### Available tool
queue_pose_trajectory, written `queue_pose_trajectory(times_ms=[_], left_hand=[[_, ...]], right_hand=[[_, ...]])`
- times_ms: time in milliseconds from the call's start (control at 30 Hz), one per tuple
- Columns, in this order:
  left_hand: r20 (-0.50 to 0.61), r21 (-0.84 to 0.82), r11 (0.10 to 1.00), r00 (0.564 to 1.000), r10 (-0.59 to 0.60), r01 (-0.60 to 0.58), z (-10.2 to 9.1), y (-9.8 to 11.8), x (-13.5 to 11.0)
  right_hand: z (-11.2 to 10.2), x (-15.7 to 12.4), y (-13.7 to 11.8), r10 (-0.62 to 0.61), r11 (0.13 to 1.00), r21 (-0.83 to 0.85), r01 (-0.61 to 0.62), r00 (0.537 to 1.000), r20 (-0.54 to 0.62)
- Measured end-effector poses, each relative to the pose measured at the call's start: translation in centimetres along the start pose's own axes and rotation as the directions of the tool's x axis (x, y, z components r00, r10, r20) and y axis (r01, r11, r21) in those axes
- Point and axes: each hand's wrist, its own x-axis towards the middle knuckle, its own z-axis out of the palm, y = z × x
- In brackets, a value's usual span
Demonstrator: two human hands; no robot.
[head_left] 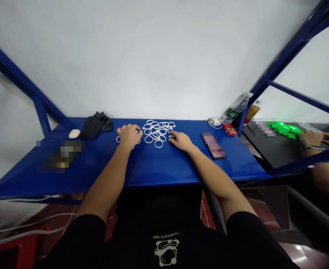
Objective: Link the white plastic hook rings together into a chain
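Note:
Many thin white rings [155, 131], some with small knobs, lie in an overlapping pile on the blue table [164, 164]. At the left of the pile, my left hand [129, 135] is bent palm down over a few separate rings. A bit of white shows between its thumb and index finger, and the other fingertips are mostly hidden. On the opposite side, my right hand [181, 141] rests at the pile's right edge. Its index finger and thumb are apart, with part of a ring between them.
A black pouch [93, 125], a cream-coloured rounded case [74, 133] and a blurred-out item [63, 154] lie left. Right are a phone [213, 145], a coiled white cable [215, 122], a red box [229, 130] and a bottle [234, 110]. Another person's hands [312, 138] work beyond the blue frame.

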Motion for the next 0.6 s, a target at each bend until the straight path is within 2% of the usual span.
queue_pose_trajectory(times_ms=[100,233,333,433,500,600], left_hand=[[-0.065,-0.072,0.993,0.994,0.088,-0.093,0.1,1.4,-0.5],[-0.009,-0.166,0.966,0.98,0.201,-0.2,0.0,4.0,-1.7],[0.036,-0.277,0.904,0.937,0.349,-0.326,0.0,5.9,-2.8],[0.047,-0.361,0.835,0.886,0.46,-0.415,-0.1,7.1,-3.5],[0.047,-0.376,0.82,0.874,0.483,-0.432,-0.2,7.5,-3.7],[0.044,-0.377,0.818,0.874,0.485,-0.435,-0.4,7.6,-3.7]], right_hand=[[-0.3,-0.2,0.1,0.043,0.998,-0.035,-0.042,0.999,0.023],[-0.7,-0.5,-0.3,0.055,0.997,-0.056,-0.055,0.998,-0.004],[-0.7,-0.7,-0.9,-0.048,0.995,0.08,0.057,0.993,-0.109],[-0.6,-0.9,-1.8,-0.166,0.939,0.263,0.221,0.962,-0.217],[-0.5,-1.1,-2.4,-0.196,0.891,0.363,0.275,0.951,-0.239],[-0.5,-1.4,-3.0,-0.184,0.841,0.475,0.26,0.962,-0.201]])
